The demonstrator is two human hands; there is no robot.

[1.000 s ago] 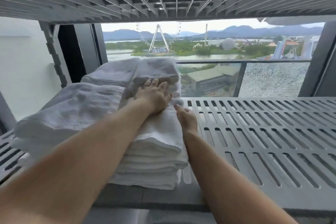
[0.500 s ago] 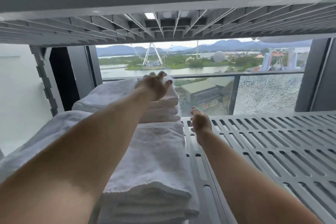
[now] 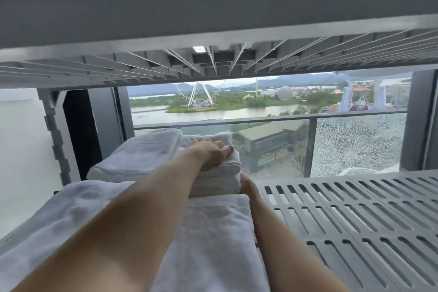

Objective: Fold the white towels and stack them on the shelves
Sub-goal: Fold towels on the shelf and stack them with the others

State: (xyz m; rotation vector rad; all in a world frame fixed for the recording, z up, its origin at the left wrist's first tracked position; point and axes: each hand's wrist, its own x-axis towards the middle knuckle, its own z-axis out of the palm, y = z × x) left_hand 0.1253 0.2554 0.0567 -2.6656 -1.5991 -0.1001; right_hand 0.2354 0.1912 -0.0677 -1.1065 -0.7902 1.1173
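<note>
A slotted grey shelf [image 3: 355, 220] carries stacks of folded white towels [image 3: 213, 232] on its left side.

My left arm [image 3: 132, 220] is bare and stretched well forward, running from lower left up toward centre. Left hand [image 3: 213, 154] is palm down, fingers straight and close together, lying flat. My right arm [image 3: 284, 244] also reaches forward, just right of the left and lower. Right hand [image 3: 247, 185] is only partly visible: I see the wrist and back of the hand, fingers are hidden, curl unclear. The hands are near each other but not touching, with the left farther ahead and higher.
</note>
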